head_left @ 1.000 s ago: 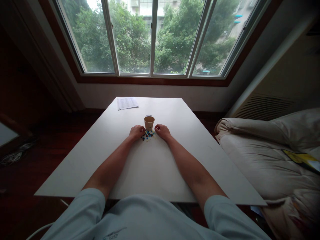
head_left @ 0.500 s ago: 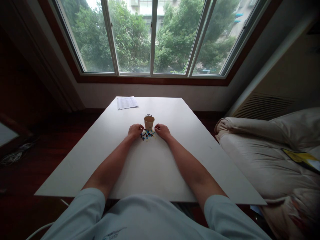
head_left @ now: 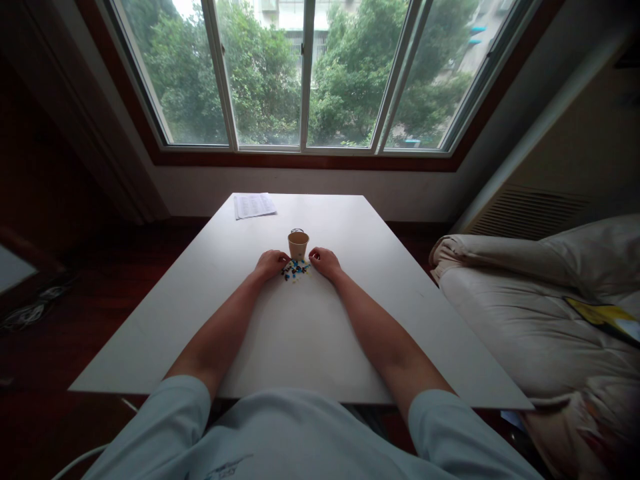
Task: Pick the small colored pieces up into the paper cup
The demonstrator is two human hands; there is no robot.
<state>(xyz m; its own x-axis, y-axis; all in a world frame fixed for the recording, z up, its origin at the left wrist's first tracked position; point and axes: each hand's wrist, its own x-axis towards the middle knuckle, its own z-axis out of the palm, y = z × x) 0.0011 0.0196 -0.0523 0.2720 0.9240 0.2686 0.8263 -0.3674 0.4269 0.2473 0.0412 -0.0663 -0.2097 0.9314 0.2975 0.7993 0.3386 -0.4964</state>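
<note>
A brown paper cup (head_left: pixel 299 250) stands upright on the white table (head_left: pixel 300 333). Right in front of it lies a loose scatter of small beads or pellets (head_left: pixel 296 269), blue, black and pale. My left hand (head_left: pixel 271 263) rests at the left edge of the scatter, fingers curled and tips drawn together beside the pieces. On the other side, my right hand (head_left: pixel 326 262) is curled in a pinch near the cup's lower right. Anything between either hand's fingertips is too small to make out. The cup's inside shows only in part.
Behind the cup is a thin dark loop (head_left: pixel 297 231), partly hidden. Papers (head_left: pixel 255 205) lie at the table's far left corner. A beige sofa (head_left: pixel 500 313) stands to the right, and a window (head_left: pixel 305 73) is beyond the table.
My left hand has shifted very slightly, its fingertips a little further right toward the cup and the scatter. My right hand and the cup stay in place.
</note>
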